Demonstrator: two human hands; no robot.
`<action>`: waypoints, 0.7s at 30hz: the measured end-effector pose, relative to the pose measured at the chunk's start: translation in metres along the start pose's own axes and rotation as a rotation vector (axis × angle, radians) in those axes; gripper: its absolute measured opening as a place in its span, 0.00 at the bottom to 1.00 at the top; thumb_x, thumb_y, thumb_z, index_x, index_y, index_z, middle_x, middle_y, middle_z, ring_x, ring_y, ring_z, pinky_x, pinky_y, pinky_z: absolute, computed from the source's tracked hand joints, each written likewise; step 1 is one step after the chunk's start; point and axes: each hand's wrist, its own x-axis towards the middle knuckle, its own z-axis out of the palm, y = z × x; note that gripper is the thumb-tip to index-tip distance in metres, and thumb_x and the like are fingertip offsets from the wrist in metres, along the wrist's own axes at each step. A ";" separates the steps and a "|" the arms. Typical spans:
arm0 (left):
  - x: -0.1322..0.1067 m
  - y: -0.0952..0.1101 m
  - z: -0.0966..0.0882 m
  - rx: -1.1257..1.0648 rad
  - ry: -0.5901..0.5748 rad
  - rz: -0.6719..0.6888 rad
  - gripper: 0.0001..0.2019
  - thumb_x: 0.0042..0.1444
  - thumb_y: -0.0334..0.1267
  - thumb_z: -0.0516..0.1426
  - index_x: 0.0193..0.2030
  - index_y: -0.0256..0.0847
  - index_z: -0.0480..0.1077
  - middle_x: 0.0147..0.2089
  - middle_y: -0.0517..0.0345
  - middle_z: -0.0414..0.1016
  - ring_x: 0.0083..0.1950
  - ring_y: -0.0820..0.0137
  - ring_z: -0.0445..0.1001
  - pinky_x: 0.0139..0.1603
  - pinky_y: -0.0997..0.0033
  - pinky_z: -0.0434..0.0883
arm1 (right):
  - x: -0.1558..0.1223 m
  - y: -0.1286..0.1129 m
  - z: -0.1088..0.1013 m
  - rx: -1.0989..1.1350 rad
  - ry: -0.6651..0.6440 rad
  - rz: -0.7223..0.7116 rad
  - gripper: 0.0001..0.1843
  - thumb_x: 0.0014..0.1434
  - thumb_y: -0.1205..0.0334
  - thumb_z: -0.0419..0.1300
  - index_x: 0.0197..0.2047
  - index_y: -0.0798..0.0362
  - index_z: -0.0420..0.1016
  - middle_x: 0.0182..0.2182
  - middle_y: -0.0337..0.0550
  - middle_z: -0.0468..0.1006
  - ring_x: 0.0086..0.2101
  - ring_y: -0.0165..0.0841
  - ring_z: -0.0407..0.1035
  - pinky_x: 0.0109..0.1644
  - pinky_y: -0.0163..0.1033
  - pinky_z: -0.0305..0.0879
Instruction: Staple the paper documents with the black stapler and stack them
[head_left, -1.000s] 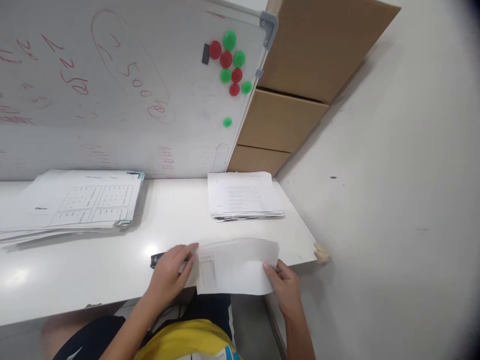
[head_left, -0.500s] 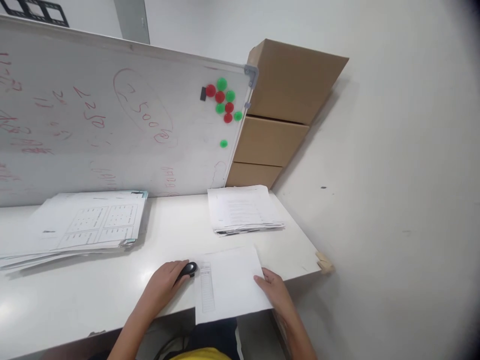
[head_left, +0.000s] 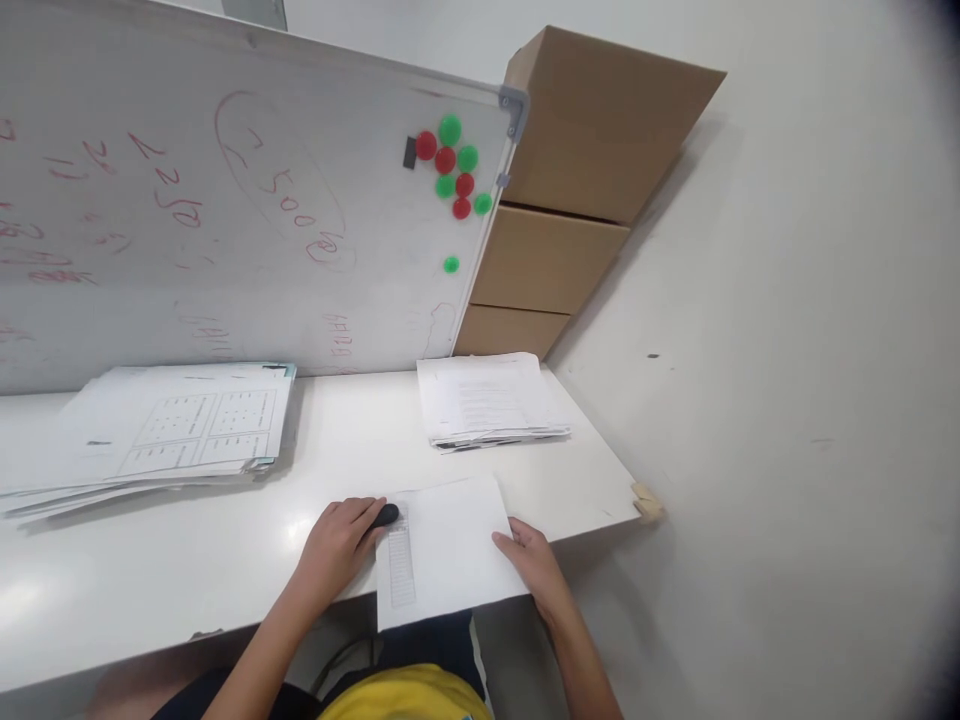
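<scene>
The sheet [head_left: 442, 555] is held flat by right hand [head_left: 529, 560], fingers apart; small black tool [head_left: 386, 515] is clamped in left hand [head_left: 339, 545] at sheet's corner. Pressing step judged; firm sheet hold needed.

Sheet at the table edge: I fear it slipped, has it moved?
Yes. The sheet went from lifted to flat, shifting left, away from the table corner.
</scene>
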 end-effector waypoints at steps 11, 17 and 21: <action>-0.002 0.007 -0.006 0.003 -0.073 -0.042 0.19 0.64 0.40 0.49 0.61 0.43 0.63 0.55 0.52 0.74 0.55 0.63 0.73 0.59 0.54 0.67 | 0.012 -0.031 -0.018 -0.266 0.078 -0.020 0.14 0.44 0.54 0.63 0.32 0.55 0.79 0.27 0.45 0.81 0.29 0.42 0.74 0.30 0.41 0.67; -0.010 -0.030 -0.040 0.044 0.106 -0.142 0.20 0.62 0.43 0.53 0.59 0.41 0.66 0.53 0.49 0.75 0.53 0.60 0.74 0.55 0.55 0.69 | 0.053 -0.062 -0.062 -0.349 0.446 -0.229 0.18 0.47 0.52 0.59 0.37 0.56 0.77 0.31 0.47 0.80 0.34 0.40 0.74 0.36 0.40 0.68; -0.021 -0.096 -0.069 0.248 0.207 -0.325 0.24 0.62 0.47 0.50 0.62 0.38 0.62 0.60 0.43 0.68 0.64 0.51 0.61 0.62 0.46 0.60 | 0.118 -0.086 -0.075 -0.425 0.521 -0.305 0.18 0.51 0.54 0.54 0.41 0.55 0.74 0.37 0.47 0.79 0.36 0.37 0.72 0.38 0.39 0.68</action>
